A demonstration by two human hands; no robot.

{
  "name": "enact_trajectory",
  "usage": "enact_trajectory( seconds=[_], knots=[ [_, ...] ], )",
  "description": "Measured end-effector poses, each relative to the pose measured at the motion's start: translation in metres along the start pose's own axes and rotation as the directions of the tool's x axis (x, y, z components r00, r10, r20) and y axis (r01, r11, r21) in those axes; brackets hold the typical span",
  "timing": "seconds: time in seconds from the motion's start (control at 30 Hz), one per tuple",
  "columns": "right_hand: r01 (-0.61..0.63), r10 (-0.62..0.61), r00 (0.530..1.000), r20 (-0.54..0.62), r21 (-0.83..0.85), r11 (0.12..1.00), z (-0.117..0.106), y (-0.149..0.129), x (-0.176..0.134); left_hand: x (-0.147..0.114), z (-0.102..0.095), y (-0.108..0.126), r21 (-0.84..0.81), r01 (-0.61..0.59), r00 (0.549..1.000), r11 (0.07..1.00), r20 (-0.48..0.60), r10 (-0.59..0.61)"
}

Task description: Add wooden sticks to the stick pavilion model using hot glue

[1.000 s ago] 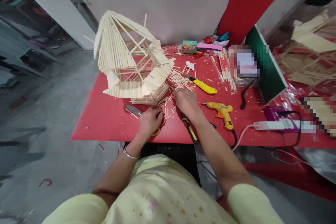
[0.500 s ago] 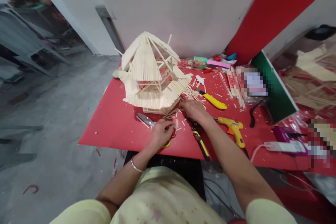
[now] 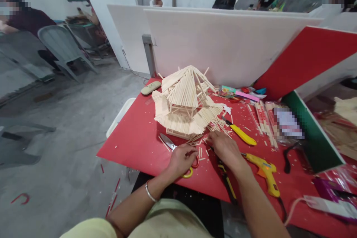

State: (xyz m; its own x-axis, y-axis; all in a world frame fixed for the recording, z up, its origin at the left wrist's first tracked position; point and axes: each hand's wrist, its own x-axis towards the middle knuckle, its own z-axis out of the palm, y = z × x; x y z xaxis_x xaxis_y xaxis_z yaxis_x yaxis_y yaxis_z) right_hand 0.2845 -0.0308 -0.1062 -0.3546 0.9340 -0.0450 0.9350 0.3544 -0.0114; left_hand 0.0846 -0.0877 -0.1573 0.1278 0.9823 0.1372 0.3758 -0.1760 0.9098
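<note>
A small pavilion model [image 3: 182,100] built of thin wooden sticks stands on the red tabletop [image 3: 134,148]. My left hand [image 3: 182,160] is in front of it, over a pair of scissors [image 3: 169,142] with red and yellow handles. Its fingers are curled together, and whatever lies between them is too small to make out. Just right of the model, my right hand [image 3: 224,148] bends its fingers down among cut stick pieces [image 3: 203,152]. Pliers with yellow and black handles [image 3: 227,182] lie partly beneath this hand. What its fingertips hold is hidden.
To the right lie a yellow utility knife [image 3: 242,134], a yellow glue gun [image 3: 264,173] and bundled sticks [image 3: 264,122]. A green board [image 3: 315,134] stands beyond them. White panels [image 3: 223,44] rise behind the table. Other people sit in the background, one at far left [image 3: 30,22].
My view has tilted up, so the room behind the panels now shows and the table sits lower and further right in the picture. Both hands stay near the same spots by the model.
</note>
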Motion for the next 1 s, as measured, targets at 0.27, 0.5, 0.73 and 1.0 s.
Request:
enact_trajectory(
  seconds=[0.27, 0.5, 0.73, 1.0],
  knots=[
    [-0.110, 0.114, 0.990, -0.080, 0.053, 0.993, 0.010, -0.025, -0.008, -0.003, -0.005, 0.004, -0.020, -0.032, 0.999, 0.999, 0.042, 0.033],
    [-0.084, 0.096, 0.993, -0.065, 0.158, 0.984, 0.021, -0.046, -0.032, -0.013, -0.020, 0.002, 0.003, -0.042, 0.998, 0.999, 0.049, 0.042],
    [-0.081, 0.108, 0.989, -0.097, 0.255, 0.964, 0.017, -0.068, -0.050, -0.021, -0.029, 0.004, -0.054, -0.058, 0.996, 0.997, 0.066, 0.061],
    [-0.088, 0.124, 0.985, -0.121, 0.267, 0.960, 0.007, -0.086, -0.063, -0.029, -0.042, 0.003, -0.108, -0.016, 0.998, 0.994, 0.056, 0.022]
  ],
)
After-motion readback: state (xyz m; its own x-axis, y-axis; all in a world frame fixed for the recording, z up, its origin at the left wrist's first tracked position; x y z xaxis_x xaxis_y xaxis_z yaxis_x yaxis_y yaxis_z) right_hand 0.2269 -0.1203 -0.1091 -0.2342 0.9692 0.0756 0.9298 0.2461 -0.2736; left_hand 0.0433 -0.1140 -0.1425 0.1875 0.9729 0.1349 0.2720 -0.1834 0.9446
